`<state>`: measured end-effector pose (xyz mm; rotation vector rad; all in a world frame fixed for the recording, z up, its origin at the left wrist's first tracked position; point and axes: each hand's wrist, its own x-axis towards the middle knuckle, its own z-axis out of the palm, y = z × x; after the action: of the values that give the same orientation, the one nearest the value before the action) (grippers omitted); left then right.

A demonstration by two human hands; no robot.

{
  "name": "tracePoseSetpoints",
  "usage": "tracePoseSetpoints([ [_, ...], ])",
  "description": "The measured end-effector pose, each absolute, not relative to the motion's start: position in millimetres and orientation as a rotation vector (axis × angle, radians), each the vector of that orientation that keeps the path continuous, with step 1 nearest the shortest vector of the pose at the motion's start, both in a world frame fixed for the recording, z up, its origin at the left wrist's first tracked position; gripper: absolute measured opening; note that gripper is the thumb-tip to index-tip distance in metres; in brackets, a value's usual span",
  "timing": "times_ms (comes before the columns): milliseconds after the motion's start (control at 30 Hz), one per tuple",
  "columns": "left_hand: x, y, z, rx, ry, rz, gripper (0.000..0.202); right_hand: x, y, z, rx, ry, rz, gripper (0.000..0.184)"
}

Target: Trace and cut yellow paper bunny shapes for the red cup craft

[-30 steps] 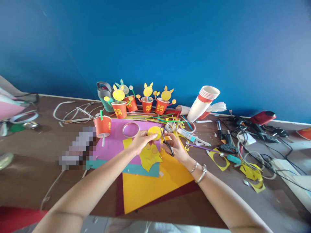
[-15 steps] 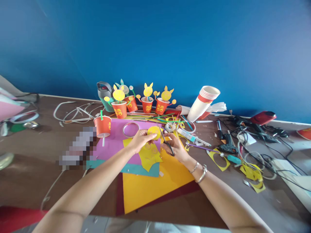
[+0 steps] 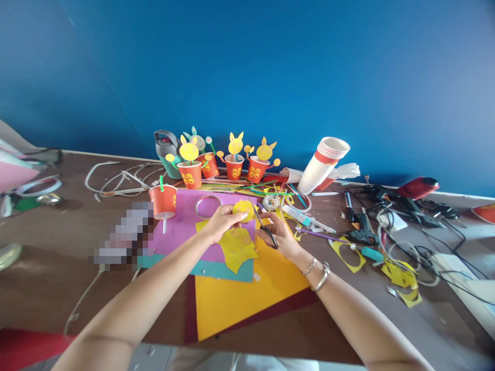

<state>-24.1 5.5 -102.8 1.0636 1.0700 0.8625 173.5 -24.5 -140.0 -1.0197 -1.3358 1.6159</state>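
My left hand (image 3: 221, 222) pinches a small yellow paper disc (image 3: 243, 208) above the table, fingers closed on its left edge. My right hand (image 3: 279, 234) is wrapped through the handles of black scissors (image 3: 262, 223), whose blades reach up to the disc's right edge. Below both hands lie a cut yellow paper scrap (image 3: 237, 251), a purple sheet (image 3: 181, 226), a teal sheet (image 3: 216, 269) and a large orange-yellow sheet (image 3: 240, 299). A metal ring (image 3: 208, 206) rests on the purple sheet just left of my left hand.
Red paper cups with yellow bunny shapes (image 3: 232, 159) line the back by the blue wall, one red cup (image 3: 163, 201) nearer. A stack of cups (image 3: 323, 164) leans right of them. A glue gun (image 3: 361, 229), cables and yellow offcuts (image 3: 402, 278) crowd the right side. White strips (image 3: 116, 180) lie at left.
The yellow disc has shifted slightly left and turned in my left hand, and the scissor blades have followed it. My arms stay where they were.
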Motion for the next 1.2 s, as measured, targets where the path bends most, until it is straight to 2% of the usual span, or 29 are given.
tracePoseSetpoints([
  [267,-20.6,4.3,-103.5,1.039,1.083,0.976,0.037,172.0,-24.5,-139.3,-1.022,-1.325,1.602,0.05],
  [533,-19.7,2.8,-108.5,1.131,1.101,0.908,0.041,168.7,-26.3,-139.6,-0.987,-1.299,1.597,0.053],
  [1200,-26.8,7.1,-107.7,1.145,1.106,0.925,0.038,172.1,-24.4,-140.5,-1.026,-1.306,1.606,0.05],
])
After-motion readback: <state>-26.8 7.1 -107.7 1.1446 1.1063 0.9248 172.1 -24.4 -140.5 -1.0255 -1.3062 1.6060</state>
